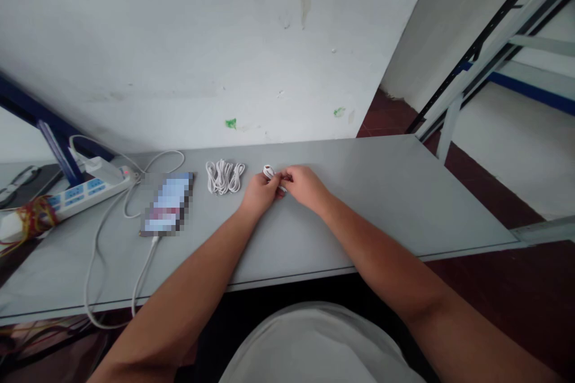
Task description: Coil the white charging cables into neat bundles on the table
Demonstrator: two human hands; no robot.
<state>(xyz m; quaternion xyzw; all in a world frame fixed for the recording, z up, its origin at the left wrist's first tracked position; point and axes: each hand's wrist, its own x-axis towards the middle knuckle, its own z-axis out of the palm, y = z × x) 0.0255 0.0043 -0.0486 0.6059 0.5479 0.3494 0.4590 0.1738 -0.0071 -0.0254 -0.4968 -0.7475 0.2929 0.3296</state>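
Observation:
Both hands meet over the middle of the grey table [372, 191]. My left hand [260, 192] has its fingers closed around a small white cable bundle [268, 171], whose top end sticks up above the fingers. From the right, my right hand [303, 182] touches the same bundle with thumb and fingers pinched together, close against the left fingertips. The lower part of the bundle is mostly hidden by the fingers. Just left of the hands, several coiled white cables [224, 177] lie side by side on the table.
A phone [168, 203] with a blurred screen lies further left, a white charging cable [144, 272] running from it over the front edge. Behind it are a power strip [85, 192] with a plugged-in adapter [106, 170]. A wall [269, 60] rises behind the table; a metal rack stands right.

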